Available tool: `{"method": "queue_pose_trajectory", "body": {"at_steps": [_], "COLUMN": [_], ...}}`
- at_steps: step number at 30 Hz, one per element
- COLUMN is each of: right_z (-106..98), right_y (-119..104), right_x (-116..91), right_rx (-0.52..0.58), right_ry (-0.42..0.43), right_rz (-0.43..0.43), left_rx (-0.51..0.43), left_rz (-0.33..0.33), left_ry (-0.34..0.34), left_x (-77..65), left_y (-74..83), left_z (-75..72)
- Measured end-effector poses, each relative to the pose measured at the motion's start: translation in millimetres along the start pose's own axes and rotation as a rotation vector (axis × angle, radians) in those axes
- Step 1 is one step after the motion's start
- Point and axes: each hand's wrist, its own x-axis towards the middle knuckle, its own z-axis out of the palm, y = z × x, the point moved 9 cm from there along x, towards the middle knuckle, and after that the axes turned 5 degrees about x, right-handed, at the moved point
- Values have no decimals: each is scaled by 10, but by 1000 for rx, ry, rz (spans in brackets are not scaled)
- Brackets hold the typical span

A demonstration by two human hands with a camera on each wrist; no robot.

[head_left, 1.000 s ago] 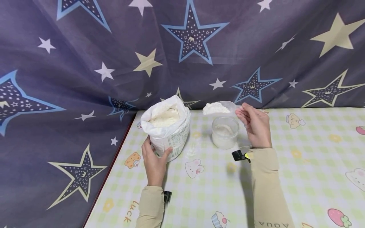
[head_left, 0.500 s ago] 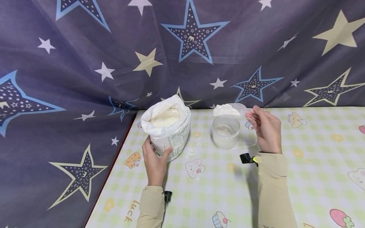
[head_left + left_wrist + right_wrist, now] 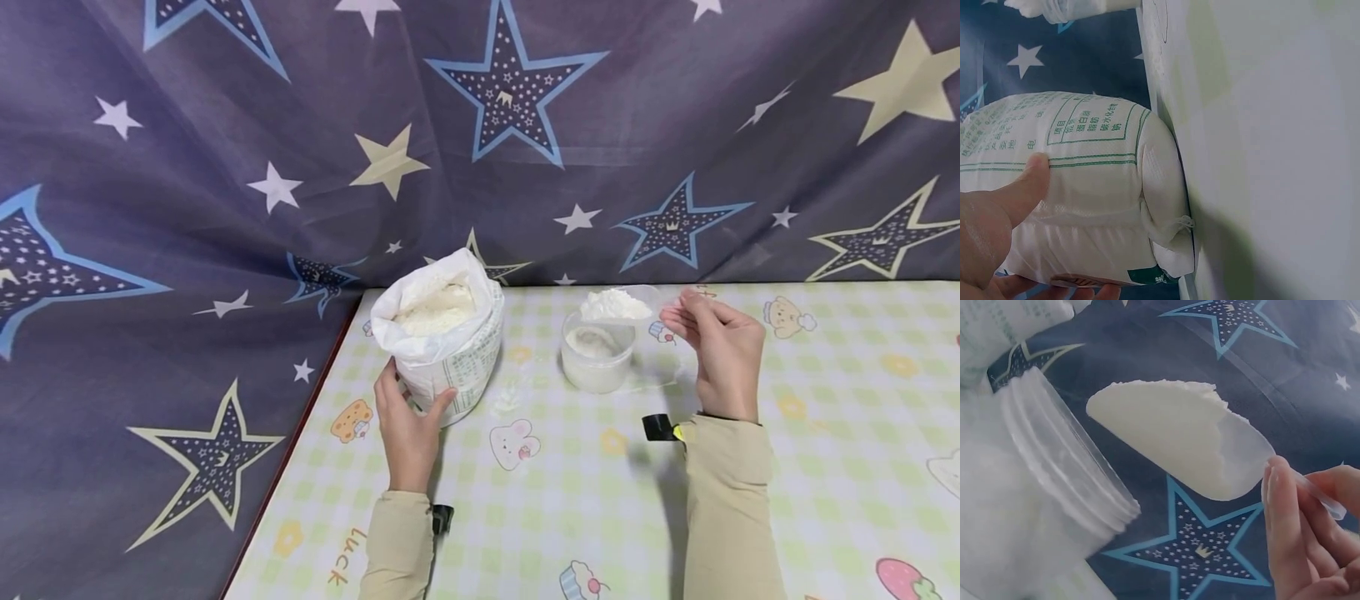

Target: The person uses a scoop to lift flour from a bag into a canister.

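An upright white bag [image 3: 468, 379] with green print stands with its top rolled down, full of off-white flour [image 3: 435, 312]. My left hand [image 3: 408, 437] grips its near side, thumb on the front and fingers round the other side, as the left wrist view also shows on the bag [image 3: 1097, 194]. Between the thumb and fingers of my right hand [image 3: 723, 354] is the short handle of a clear plastic scoop [image 3: 648, 296], heaped with flour. The scoop [image 3: 1244, 456] hangs level above the rim of a round clear jar [image 3: 596, 371], which has white powder inside.
A tablecloth [image 3: 510, 517] with green checks and cartoon prints covers the table. Some powder [image 3: 506, 400] is spilled between bag and jar. A dark curtain [image 3: 450, 208] with stars hangs right behind the table and down its left side.
My right hand has moved right and a little toward me, bringing the loaded scoop from beyond the jar to over its rim. The left hand and the bag have stayed in place.
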Motion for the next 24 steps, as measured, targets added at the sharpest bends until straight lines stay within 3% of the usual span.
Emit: {"method": "queue_pose_trajectory", "body": {"at_steps": [16, 24], "right_z": [146, 244], "right_y": [-221, -302], "right_x": [-115, -181], "right_rx": [-188, -466], "right_ry": [-18, -16], "right_rz": [-138, -268], "left_rx": [-15, -19], "left_rz": [17, 15], "left_ry": [-1, 0], "left_x": [2, 4], "left_y": [-24, -27], "left_z": [-2, -2]}}
